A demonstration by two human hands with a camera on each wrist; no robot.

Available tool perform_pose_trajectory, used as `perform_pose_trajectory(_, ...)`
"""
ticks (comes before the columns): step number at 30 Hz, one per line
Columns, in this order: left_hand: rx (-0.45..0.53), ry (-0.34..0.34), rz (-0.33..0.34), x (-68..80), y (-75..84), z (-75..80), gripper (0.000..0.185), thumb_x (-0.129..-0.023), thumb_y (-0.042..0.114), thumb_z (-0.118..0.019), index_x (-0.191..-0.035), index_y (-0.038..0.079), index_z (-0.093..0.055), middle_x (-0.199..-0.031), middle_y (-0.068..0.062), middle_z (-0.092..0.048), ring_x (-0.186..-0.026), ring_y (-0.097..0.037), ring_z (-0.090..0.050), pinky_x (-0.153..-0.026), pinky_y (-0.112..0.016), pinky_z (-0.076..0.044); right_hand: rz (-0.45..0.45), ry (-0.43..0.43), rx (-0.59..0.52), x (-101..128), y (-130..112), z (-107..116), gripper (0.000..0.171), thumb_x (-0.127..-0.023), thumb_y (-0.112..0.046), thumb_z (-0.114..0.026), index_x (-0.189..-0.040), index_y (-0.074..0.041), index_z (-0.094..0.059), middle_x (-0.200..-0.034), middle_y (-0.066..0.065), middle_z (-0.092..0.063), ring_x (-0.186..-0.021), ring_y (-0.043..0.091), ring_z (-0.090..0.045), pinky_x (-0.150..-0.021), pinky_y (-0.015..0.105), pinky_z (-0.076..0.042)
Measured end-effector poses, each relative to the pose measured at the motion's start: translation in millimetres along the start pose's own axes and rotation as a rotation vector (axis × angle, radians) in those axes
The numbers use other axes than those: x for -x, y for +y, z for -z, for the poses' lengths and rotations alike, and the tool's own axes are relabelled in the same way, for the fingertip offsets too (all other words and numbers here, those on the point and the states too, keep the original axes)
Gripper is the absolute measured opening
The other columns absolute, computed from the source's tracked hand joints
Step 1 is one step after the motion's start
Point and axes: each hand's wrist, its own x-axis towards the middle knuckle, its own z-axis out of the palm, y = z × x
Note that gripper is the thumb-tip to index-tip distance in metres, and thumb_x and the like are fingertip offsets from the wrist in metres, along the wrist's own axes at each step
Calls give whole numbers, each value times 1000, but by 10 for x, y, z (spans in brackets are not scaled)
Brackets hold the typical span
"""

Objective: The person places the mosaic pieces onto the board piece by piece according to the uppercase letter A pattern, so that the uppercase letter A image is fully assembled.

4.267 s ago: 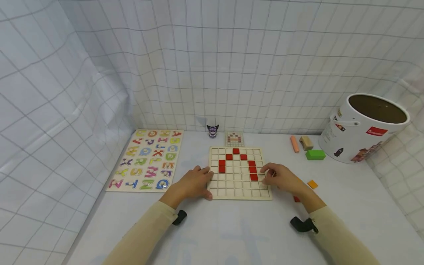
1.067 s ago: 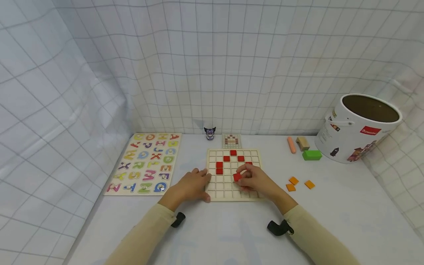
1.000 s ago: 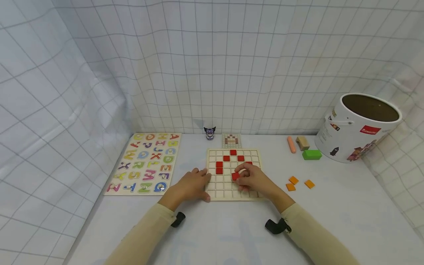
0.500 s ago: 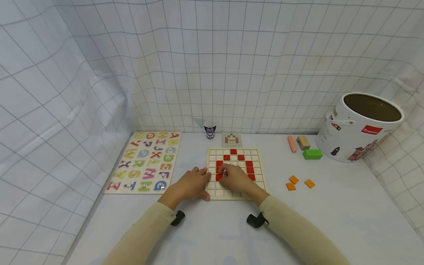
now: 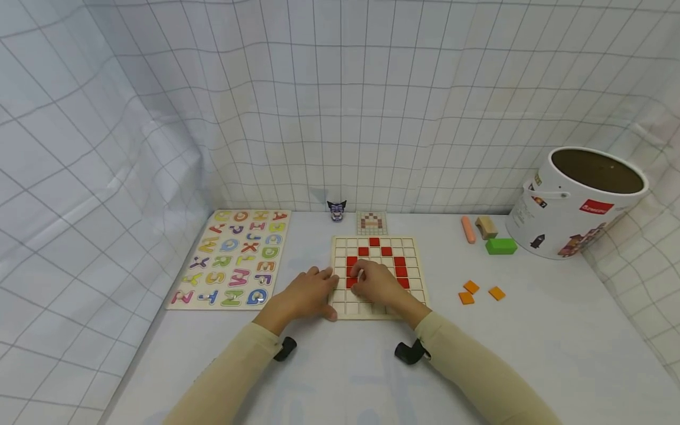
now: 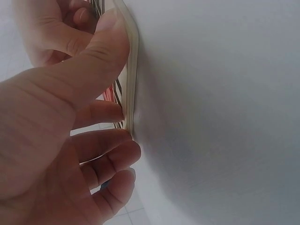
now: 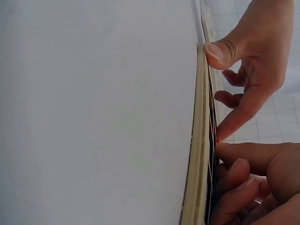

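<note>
A wooden grid board (image 5: 410, 244) lies on the white table with red tiles (image 5: 374, 242) set in an arch. My left hand (image 5: 307, 293) grips its front-left corner, thumb against the edge (image 6: 131, 84). My right hand (image 5: 373, 282) reaches over the board's left half. Its curled fingertips hold a red tile (image 5: 351, 284) down at a cell below the arch's left leg. In the right wrist view the board's edge (image 7: 199, 140) runs upright, with my right hand (image 7: 255, 180) low against it and my left hand (image 7: 253, 61) above.
An alphabet puzzle (image 5: 234, 257) lies left of the board. A small figure (image 5: 336, 211) and a pattern card (image 5: 371, 222) sit behind it. To the right are three orange tiles (image 5: 470, 287), a green block (image 5: 501, 246), a wooden block (image 5: 486, 227), a pink stick (image 5: 468, 229) and a white bucket (image 5: 576, 203).
My right hand carried a red tile from the board's right side leftward to the arch's left leg and has held still for the last half second. The left hand stayed put.
</note>
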Motion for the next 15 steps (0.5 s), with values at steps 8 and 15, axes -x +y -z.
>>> perform_pose_trajectory(8, 16, -8, 15, -12, -13, -15, 88, -80, 51, -83, -150, 9, -51, -160, -13, -42, -137, -35, -45, -112, -53, -41, 165, -87, -174, 329, 243, 570, 30, -95, -17, -71, -121, -4, -64, -86, 7, -60, -65, 20, -57, -57, 29, -50)
perform_pose_trajectory(15, 23, -8, 23, -2, -14, -23, 89, -80, 50, -83, -150, 8, -51, -160, -13, -42, -138, -36, -44, -112, -53, -40, 42, 17, -135, 891, 913, 1398, 36, -95, -18, -72, -126, -3, -63, -95, 10, -58, -77, 22, -57, -59, 30, -49)
